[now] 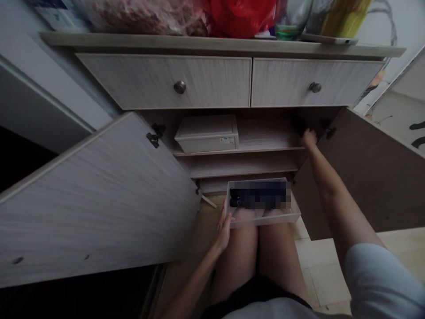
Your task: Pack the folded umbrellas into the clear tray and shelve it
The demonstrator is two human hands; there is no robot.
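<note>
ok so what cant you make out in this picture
All in the head view:
What, if anything, the right hand holds: deep shadow around the fingers.
Most of the dark items in the clear tray: covered by pixelation.
The contents of the white box: hidden by its opaque walls.
The label on it: print too small.
The red bag: top cut off by the picture's edge.

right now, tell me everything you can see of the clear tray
The tray is a shallow, open-topped rectangle, see-through and slightly cloudy, apparently plastic, with low walls all round. Dark contents lie toward its far side, mostly masked by pixelation, so I can't tell what they are. It sits lengthwise across the view, above the person's thighs, which show through its near part; whether it rests on them is unclear. The left hand holds its left end, with the grip around the near corner.
</note>
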